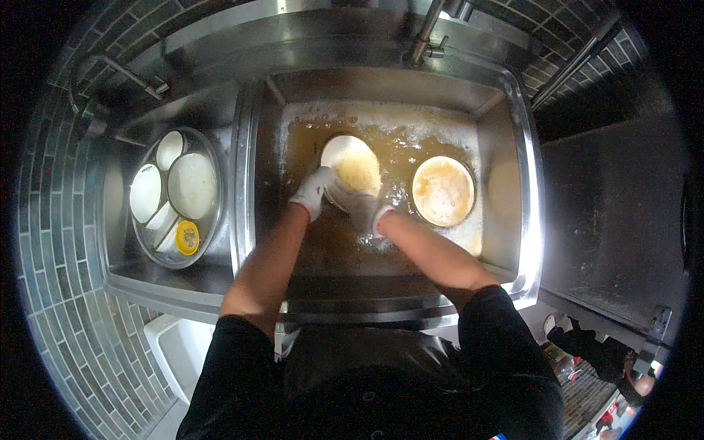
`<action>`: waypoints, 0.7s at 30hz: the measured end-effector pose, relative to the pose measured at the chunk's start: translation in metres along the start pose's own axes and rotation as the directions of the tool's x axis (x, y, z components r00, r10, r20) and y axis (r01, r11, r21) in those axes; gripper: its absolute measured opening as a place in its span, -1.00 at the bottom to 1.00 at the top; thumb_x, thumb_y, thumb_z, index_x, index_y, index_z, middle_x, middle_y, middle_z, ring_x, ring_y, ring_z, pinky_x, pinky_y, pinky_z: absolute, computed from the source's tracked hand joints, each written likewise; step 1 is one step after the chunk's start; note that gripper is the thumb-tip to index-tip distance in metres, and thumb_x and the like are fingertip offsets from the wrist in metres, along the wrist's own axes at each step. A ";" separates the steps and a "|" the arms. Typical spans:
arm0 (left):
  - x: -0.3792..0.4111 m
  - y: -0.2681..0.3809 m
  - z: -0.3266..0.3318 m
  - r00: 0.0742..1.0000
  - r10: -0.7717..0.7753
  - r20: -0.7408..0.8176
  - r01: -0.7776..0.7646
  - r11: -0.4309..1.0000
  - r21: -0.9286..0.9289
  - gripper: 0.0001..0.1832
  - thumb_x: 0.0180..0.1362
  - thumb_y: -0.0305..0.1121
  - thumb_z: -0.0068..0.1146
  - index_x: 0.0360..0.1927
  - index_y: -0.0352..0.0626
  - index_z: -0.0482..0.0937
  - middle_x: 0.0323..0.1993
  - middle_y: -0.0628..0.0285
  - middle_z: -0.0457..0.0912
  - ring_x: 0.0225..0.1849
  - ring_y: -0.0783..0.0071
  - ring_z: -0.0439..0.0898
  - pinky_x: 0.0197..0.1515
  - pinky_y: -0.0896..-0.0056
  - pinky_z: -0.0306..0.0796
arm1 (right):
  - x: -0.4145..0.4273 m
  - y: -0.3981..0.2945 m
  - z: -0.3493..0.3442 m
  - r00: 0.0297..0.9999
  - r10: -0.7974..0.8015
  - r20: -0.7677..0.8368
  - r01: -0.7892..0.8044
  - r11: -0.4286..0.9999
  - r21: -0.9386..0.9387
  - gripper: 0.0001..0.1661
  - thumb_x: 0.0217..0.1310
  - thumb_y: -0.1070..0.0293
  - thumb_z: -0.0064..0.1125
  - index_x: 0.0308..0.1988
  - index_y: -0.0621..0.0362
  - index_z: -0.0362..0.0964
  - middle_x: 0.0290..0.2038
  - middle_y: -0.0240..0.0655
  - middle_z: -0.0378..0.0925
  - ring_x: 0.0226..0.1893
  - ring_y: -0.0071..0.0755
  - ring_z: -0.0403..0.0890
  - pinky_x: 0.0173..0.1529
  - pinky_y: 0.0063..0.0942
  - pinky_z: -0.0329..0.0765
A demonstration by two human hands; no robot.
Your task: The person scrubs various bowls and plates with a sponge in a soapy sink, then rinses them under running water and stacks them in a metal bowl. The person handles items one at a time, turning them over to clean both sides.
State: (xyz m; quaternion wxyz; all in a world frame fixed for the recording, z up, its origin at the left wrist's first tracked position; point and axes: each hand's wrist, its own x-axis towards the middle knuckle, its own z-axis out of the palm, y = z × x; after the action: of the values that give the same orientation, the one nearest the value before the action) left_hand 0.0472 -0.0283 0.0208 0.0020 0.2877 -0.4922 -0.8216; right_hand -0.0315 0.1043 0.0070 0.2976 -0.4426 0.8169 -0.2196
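My left hand [318, 190], in a white knit glove with a red cuff, grips the left rim of a pale round plate [355, 159]. The plate is tilted in brownish, rippling water inside the large steel sink basin [379, 85]. My right hand [366, 212], gloved the same way, is at the plate's lower edge. It is blurred, so whether its fingers hold anything is unclear. Farther right, a second pale round dish [443, 191] with brown stains rests in the basin, apart from both hands.
In the left basin, a round tray [216, 220] holds several white dishes [192, 186] and a small yellow bowl [187, 237]. A faucet [426, 41] stands at the back rim. A steel divider [245, 181] parts the basins. Another person [599, 349] is at the lower right.
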 end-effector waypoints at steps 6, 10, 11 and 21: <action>0.026 -0.009 -0.014 0.994 0.002 -0.110 0.041 0.921 0.387 -0.37 0.14 0.15 -0.03 0.04 -0.20 0.45 0.00 0.02 0.56 0.00 0.18 0.55 0.07 0.27 0.36 | -0.017 -0.022 -0.023 0.982 0.007 0.189 0.062 0.931 -0.361 -0.64 0.28 0.28 -0.09 0.02 0.14 0.39 -0.08 -0.11 0.51 -0.13 -0.07 0.57 0.01 -0.29 0.45; 0.010 0.016 0.031 0.981 0.127 -0.149 -0.009 0.788 0.616 -0.20 0.18 0.31 -0.20 0.15 -0.26 0.37 0.11 0.00 0.49 0.10 0.15 0.46 0.17 0.22 0.28 | -0.021 -0.028 -0.046 0.968 0.249 -0.028 -0.178 0.759 0.626 -0.67 0.18 0.17 0.11 -0.24 0.24 0.54 -0.37 -0.18 0.62 -0.33 -0.36 0.58 -0.18 -0.38 0.49; 0.007 0.016 0.025 0.988 0.147 -0.056 -0.090 0.818 0.568 -0.18 0.18 0.33 -0.21 0.17 -0.27 0.35 0.11 0.01 0.49 0.10 0.13 0.46 0.18 0.23 0.27 | -0.024 -0.039 -0.068 0.952 0.294 0.081 -0.292 0.805 0.516 -0.65 0.12 0.19 0.19 -0.25 0.28 0.54 -0.40 -0.22 0.60 -0.38 -0.43 0.53 -0.22 -0.42 0.48; 0.028 -0.039 0.021 0.982 -0.157 -0.101 0.071 0.818 -0.571 -0.50 0.21 0.05 -0.02 -0.10 -0.22 0.56 -0.26 0.20 0.65 -0.29 0.23 0.61 -0.14 0.19 0.48 | -0.055 -0.059 -0.094 0.819 0.574 0.007 0.146 -0.221 0.964 -0.64 0.23 0.28 0.15 -0.06 0.28 0.41 -0.20 -0.22 0.56 -0.18 -0.29 0.57 -0.04 -0.38 0.51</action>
State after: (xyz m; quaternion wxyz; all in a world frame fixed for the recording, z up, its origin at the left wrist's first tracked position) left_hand 0.0246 0.0007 -0.0172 0.0733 0.3616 -0.2072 -0.9061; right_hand -0.0370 0.1297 0.1286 0.3547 0.1735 0.4574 -0.7968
